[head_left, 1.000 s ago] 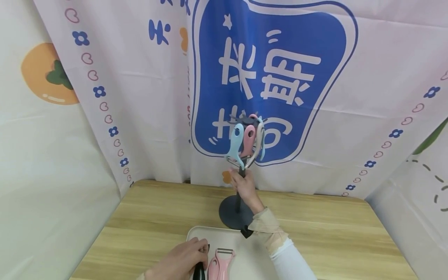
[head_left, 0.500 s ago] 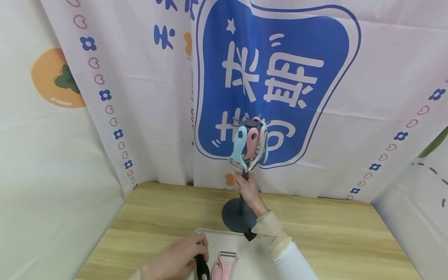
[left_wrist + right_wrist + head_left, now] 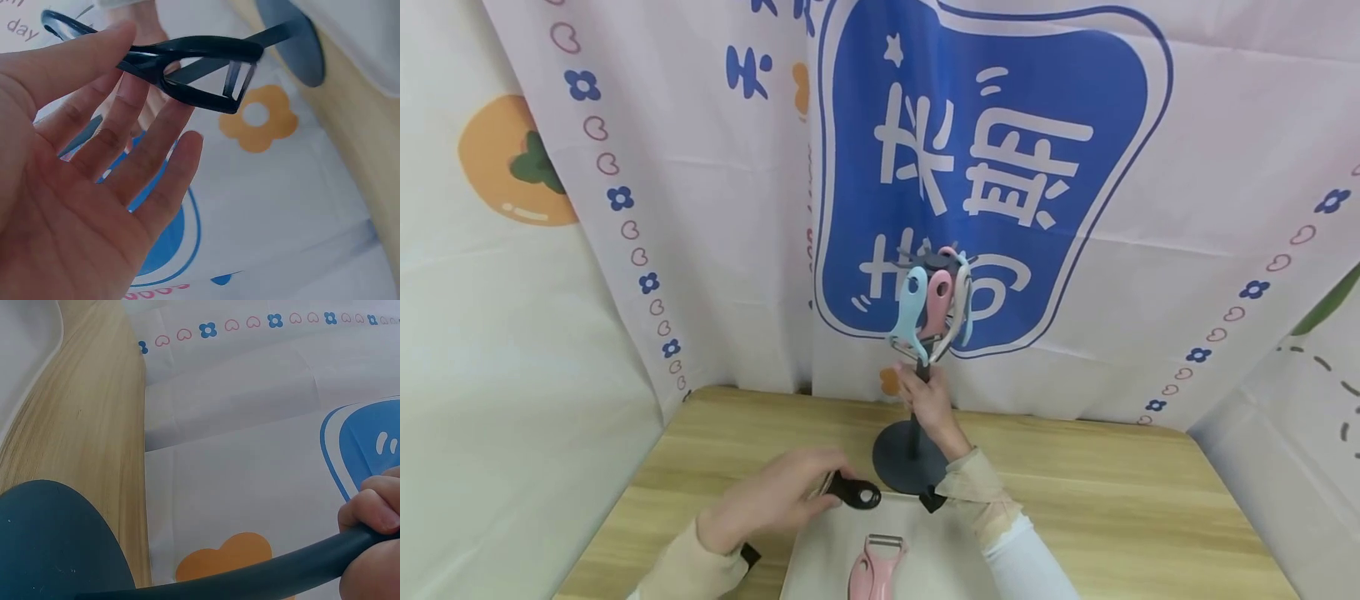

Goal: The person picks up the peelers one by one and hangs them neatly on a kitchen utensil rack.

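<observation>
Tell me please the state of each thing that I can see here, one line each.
Black peeler, held in the air
Left hand, pinching the black peeler
Right hand, gripping the dark stand
Dark stand, upright on the table
Hanging peelers, hooked on the stand, blades down
Pink peelers, lying in the tray
Tray, on the table, partly out of frame
Printed cloth, hanging behind the table, creased

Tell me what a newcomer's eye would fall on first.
Probably the white-lettered blue panel on the pale cloth backdrop behind the wooden table. Next, the dark stand with blue, pink and whitish peelers hanging at its top, its post gripped by the right hand. Then the glossy black peeler pinched in the left hand, seen against the far edge of the pale tray.
</observation>
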`<state>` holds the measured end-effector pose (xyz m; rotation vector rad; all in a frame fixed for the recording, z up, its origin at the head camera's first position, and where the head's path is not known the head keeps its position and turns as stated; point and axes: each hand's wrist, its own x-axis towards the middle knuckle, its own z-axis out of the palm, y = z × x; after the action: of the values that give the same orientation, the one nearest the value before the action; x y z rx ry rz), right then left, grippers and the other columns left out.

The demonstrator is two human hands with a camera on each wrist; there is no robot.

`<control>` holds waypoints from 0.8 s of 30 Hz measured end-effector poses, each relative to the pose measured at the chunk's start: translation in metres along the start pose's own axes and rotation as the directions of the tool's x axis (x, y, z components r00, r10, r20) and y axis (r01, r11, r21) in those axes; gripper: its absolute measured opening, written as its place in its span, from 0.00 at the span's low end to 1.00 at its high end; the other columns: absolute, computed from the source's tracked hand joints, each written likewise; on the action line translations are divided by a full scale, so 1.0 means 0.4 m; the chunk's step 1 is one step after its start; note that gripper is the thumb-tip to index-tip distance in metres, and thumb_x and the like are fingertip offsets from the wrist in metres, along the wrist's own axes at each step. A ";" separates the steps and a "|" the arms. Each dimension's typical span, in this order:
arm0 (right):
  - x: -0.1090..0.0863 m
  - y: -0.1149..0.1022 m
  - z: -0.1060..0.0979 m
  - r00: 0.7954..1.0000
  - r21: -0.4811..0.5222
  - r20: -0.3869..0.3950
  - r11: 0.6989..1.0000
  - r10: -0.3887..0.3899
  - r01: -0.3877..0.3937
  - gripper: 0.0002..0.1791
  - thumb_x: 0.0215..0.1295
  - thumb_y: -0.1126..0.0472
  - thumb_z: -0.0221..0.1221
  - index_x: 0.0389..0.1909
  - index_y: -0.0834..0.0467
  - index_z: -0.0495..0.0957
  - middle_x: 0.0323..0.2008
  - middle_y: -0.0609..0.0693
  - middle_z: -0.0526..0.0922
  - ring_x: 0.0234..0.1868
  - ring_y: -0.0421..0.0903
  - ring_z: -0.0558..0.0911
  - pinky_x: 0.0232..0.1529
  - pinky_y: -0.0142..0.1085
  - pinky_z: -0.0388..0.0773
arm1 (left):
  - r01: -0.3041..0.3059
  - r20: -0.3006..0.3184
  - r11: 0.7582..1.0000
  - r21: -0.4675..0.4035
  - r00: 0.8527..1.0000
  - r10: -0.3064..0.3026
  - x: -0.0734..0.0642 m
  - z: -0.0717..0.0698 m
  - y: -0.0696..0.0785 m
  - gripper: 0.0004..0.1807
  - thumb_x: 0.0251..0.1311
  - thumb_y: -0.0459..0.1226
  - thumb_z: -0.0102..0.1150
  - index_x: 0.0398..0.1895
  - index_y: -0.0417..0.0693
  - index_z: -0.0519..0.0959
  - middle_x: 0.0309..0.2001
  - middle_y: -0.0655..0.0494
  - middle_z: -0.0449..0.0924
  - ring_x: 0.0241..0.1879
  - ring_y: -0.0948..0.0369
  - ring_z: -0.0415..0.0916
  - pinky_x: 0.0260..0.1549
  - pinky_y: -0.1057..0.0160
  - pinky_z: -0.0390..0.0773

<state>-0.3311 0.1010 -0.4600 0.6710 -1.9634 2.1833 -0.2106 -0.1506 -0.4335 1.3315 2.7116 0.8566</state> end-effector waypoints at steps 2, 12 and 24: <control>0.001 0.000 0.001 1.000 0.001 0.005 1.000 -0.009 0.009 0.31 0.82 0.54 0.56 0.15 0.55 0.61 0.11 0.37 0.60 0.10 0.37 0.57 0.17 0.31 0.55 | -0.025 -0.023 1.000 -0.010 0.999 0.024 0.012 -0.014 0.000 0.17 0.63 0.30 0.74 0.52 0.52 0.83 0.49 0.63 0.85 0.51 0.65 0.83 0.54 0.56 0.85; 0.004 0.004 -0.002 1.000 -0.016 0.001 1.000 -0.003 0.003 0.30 0.82 0.53 0.56 0.15 0.55 0.61 0.11 0.38 0.60 0.11 0.37 0.58 0.17 0.31 0.56 | -0.103 -0.199 0.990 -0.099 0.977 0.081 0.067 -0.079 -0.002 0.18 0.64 0.32 0.74 0.56 0.47 0.82 0.50 0.59 0.86 0.52 0.62 0.84 0.55 0.55 0.85; 0.001 0.006 0.002 1.000 0.002 0.003 1.000 -0.021 0.021 0.31 0.83 0.52 0.55 0.15 0.56 0.60 0.11 0.37 0.60 0.10 0.36 0.57 0.15 0.30 0.55 | -0.126 -0.342 0.971 -0.203 0.938 0.050 0.122 -0.160 0.000 0.18 0.66 0.30 0.72 0.58 0.44 0.83 0.50 0.52 0.87 0.49 0.57 0.87 0.49 0.53 0.88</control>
<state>-0.3321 0.0999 -0.4618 0.6932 -1.9466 2.1741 -0.2570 -0.1450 -0.3678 1.3778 2.6917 1.4725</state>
